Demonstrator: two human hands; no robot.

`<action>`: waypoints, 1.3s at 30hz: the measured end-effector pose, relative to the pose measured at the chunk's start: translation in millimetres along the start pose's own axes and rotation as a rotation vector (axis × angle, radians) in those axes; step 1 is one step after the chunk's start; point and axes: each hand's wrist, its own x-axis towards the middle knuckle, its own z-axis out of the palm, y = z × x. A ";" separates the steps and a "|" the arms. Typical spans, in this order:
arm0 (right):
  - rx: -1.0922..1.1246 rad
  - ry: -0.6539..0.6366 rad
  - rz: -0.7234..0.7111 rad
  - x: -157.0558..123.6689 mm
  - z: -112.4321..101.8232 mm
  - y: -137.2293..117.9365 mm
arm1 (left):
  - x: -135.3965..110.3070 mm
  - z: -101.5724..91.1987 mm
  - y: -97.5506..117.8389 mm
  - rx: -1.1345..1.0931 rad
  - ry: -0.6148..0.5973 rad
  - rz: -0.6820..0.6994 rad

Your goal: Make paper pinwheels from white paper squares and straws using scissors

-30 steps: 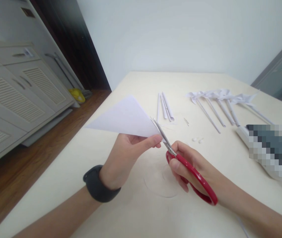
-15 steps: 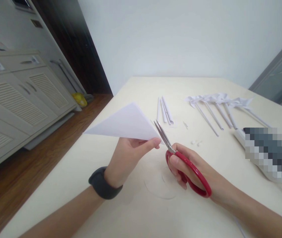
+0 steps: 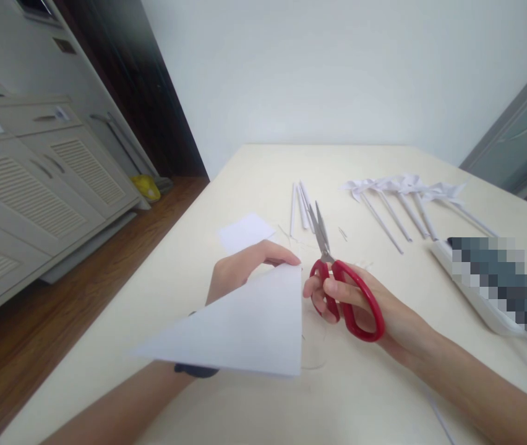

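Gripping the white paper triangle point(image 3: 249, 330) by its upper-right corner, my left hand point(image 3: 247, 262) is closed. The paper hangs below it, lower centre of the frame, long axis running from lower left to an upright right edge. Right of that edge, my right hand point(image 3: 356, 298) is curled around slightly parted scissors point(image 3: 325, 254), pointing upward, clear of the paper.

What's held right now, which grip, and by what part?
Left grip: white paper triangle, at its upper right corner. Right grip: scissors, by the red handles, blades slightly parted.
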 end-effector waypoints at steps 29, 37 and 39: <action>-0.107 0.083 -0.118 -0.1 9.1 -3.4 | 9.2 10.9 10.3 -0.470 -0.226 -0.433; -0.133 0.080 -0.095 -0.3 8.6 -4.6 | 8.0 11.2 7.4 -0.497 -0.232 -0.455; -0.151 0.073 -0.072 -1.3 8.6 -4.7 | 7.5 10.1 6.3 -0.496 -0.212 -0.439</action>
